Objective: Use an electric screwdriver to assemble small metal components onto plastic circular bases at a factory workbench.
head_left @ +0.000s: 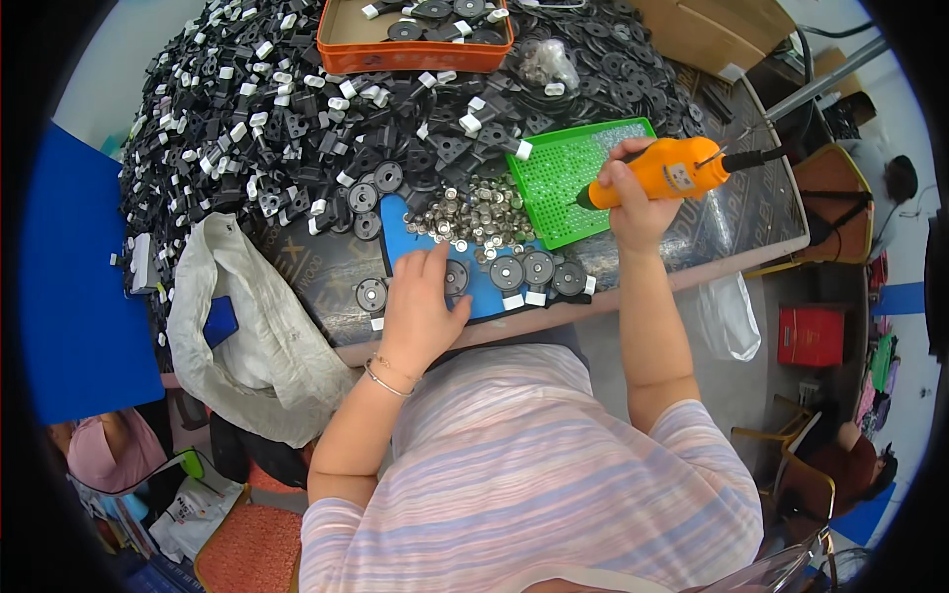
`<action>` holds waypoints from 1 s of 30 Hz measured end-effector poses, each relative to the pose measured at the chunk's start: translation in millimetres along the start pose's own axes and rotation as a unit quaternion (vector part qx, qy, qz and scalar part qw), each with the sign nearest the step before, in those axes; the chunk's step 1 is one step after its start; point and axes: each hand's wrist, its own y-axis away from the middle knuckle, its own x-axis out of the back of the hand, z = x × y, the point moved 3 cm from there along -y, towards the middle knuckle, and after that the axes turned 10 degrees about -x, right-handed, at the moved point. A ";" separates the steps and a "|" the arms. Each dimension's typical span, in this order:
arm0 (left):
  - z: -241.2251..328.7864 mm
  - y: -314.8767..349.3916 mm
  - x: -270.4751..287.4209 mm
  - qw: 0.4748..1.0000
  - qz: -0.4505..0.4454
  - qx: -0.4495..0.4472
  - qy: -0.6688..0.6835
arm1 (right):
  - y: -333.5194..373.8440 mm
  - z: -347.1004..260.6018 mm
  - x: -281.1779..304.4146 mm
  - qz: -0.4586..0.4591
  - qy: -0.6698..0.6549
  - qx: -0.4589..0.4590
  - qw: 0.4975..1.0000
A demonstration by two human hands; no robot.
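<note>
My right hand is wrapped round an orange electric screwdriver, its dark tip pointing left over a green perforated tray. My left hand lies with fingers stretched out over a blue mat, thumb apart. Between that thumb and the fingers shows a black round part; whether I grip it is unclear. Just beyond the fingertips is a heap of small shiny metal pieces. Along the near edge sit several black discs with white tabs, and another such disc lies left of my hand.
A large pile of black parts with white ends covers the far left of the table. An orange-rimmed box stands on it. A whitish sack hangs at the left edge; a cardboard box is far right. Other people sit at the sides.
</note>
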 end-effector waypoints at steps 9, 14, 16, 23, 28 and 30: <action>6.9 13.0 -15.7 0.999 0.019 -0.021 0.045 | 1.1 3.3 4.0 -0.004 0.024 -0.003 1.000; 2.1 14.4 -11.1 0.996 0.042 -0.031 0.071 | -1.2 -2.0 0.9 -0.004 0.024 0.000 1.000; -2.0 15.0 -11.9 0.994 0.056 -0.035 0.089 | -0.1 -11.0 -6.3 -0.009 0.038 0.010 0.999; -9.5 16.0 -18.0 0.991 0.053 -0.027 0.117 | 31.1 -30.6 -60.0 -0.195 -0.070 -0.035 0.978; -11.8 15.9 -19.5 0.992 0.050 -0.027 0.113 | 47.6 -21.4 -88.1 -0.281 0.010 -0.037 0.959; -13.5 15.6 -21.3 0.992 0.041 -0.027 0.120 | 48.8 -18.6 -92.9 -0.293 0.039 -0.023 0.955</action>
